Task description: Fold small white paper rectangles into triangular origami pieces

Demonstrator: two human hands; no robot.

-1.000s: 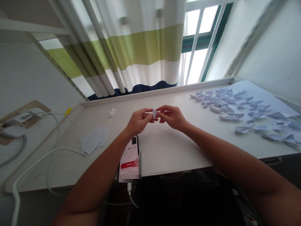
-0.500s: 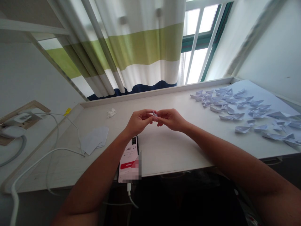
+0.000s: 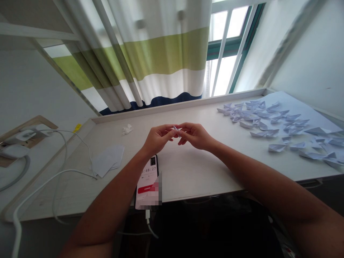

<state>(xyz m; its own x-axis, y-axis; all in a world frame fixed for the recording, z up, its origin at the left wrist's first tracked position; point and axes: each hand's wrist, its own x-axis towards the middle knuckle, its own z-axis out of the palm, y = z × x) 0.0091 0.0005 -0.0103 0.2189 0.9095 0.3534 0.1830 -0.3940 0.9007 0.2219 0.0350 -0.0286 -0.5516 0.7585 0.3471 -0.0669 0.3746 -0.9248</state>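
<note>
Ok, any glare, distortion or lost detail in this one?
Head view: the window is blown out to white; head view: the table seems stretched, as through a wide-angle lens; head view: below its front edge, mostly near-black; head view: the folded paper is too small to show its creases clearly.

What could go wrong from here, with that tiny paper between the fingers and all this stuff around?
The small folded paper, pinched between the left grip and right grip, might slip or crease wrongly. The phone lies at the front edge of the table with a cable hanging below; a tug could pull it off. The paper boats crowd together, so a careless sweep could scatter some.
</note>
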